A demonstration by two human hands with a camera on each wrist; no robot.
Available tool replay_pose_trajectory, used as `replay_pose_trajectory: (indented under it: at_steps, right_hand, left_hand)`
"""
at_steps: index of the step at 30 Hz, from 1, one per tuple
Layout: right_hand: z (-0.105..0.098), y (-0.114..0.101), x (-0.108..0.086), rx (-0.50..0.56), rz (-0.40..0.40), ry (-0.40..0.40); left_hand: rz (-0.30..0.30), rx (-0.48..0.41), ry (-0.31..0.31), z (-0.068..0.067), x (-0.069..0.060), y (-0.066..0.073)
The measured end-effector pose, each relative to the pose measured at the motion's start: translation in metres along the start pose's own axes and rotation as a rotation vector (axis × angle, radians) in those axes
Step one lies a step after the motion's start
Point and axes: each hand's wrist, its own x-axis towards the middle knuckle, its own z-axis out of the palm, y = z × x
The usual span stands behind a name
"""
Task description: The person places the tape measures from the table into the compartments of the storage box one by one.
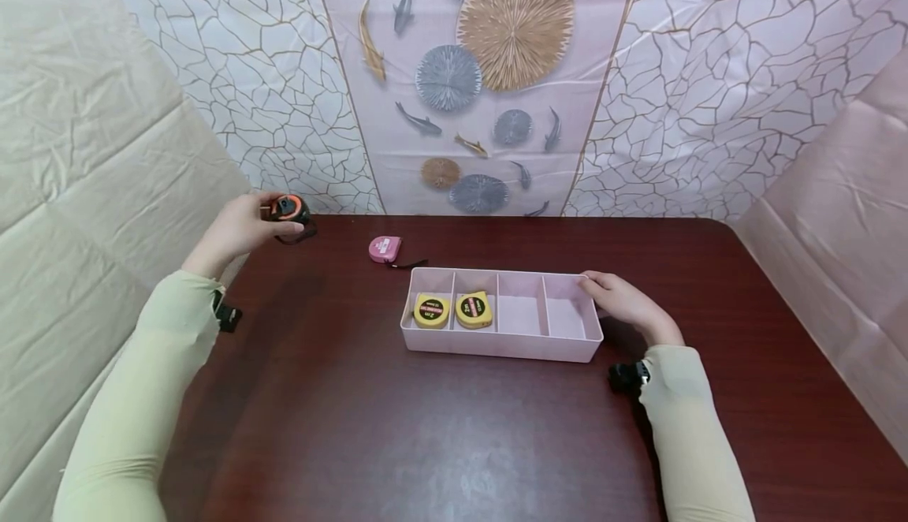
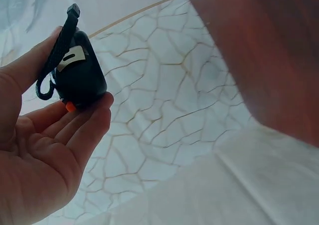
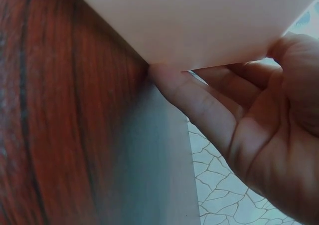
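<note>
My left hand holds a black and orange tape measure above the table's far left part. In the left wrist view, thumb and fingers of the hand grip the black case, whose strap hangs loose. My right hand grips the right end of a pale pink tray with four compartments. One yellow tape measure lies in the leftmost compartment, another in the second from left. The right wrist view has the hand at the tray's end wall, fingers under its lower edge.
A pink tape measure with a dark strap lies on the dark red table, behind and left of the tray. Patterned cloth hangs along the table's far edge, and plain cloth stands at both sides.
</note>
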Motion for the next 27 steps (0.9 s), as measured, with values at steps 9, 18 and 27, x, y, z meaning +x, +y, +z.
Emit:
replay_pose_trajectory:
  at_steps: [9,18,27]
  right_hand:
    - [0.0,-0.003,-0.004,0.015,-0.011,0.001]
    - [0.002,-0.004,-0.004,0.016,0.001,-0.014]
    - [0.0,-0.004,-0.004,0.003,0.007,-0.011]
  left_hand:
    - [0.024,0.063,0.062,-0.039,0.002,0.012]
    - [0.045,0.115,0.138,-0.076,0.005,0.035]
    - [0.073,0.117,0.1,-0.071,0.014,0.06]
